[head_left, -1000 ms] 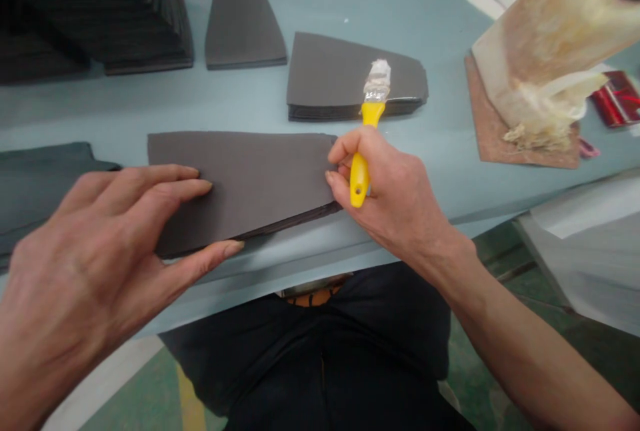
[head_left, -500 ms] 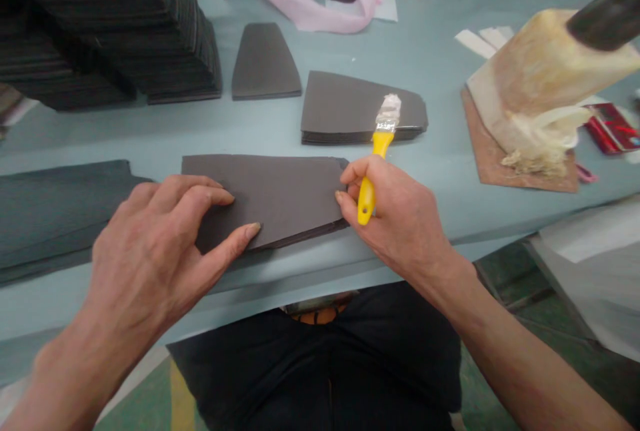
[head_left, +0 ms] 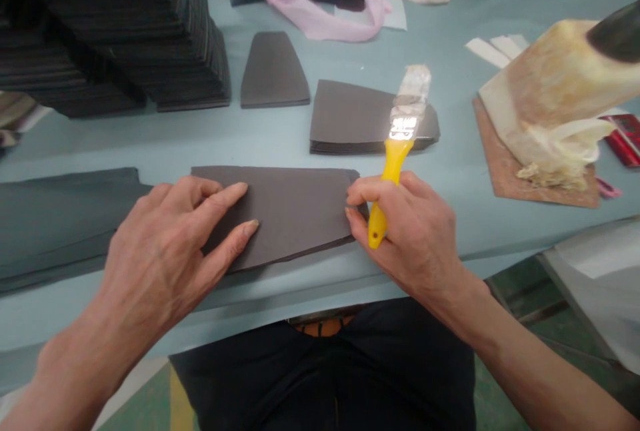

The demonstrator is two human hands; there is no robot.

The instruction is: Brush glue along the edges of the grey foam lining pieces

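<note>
My left hand (head_left: 170,237) lies with fingers spread on the left part of a dark grey tapered panel (head_left: 290,207), which rests on the table before me. In my right hand (head_left: 405,231) is a yellow-handled paintbrush (head_left: 393,161), its whitish bristles pointing up and away. The thumb and forefinger of that hand are at the narrow right end of the panel. Behind the brush lies a small stack of grey tapered pieces (head_left: 350,114). A separate grey trapezoid piece (head_left: 275,71) sits farther back.
Tall stacks of dark pieces (head_left: 193,51) stand at the back left, and dark green fabric (head_left: 60,224) lies at the left. A glue-crusted container (head_left: 540,84) sits on a brown board (head_left: 505,174) at the right. Pink cloth (head_left: 330,24) and scraps lie at the back.
The brush has tipped more upright in my right hand, its bristles now farther up and right. The whole view has shifted slightly; my left hand stays on the panel.
</note>
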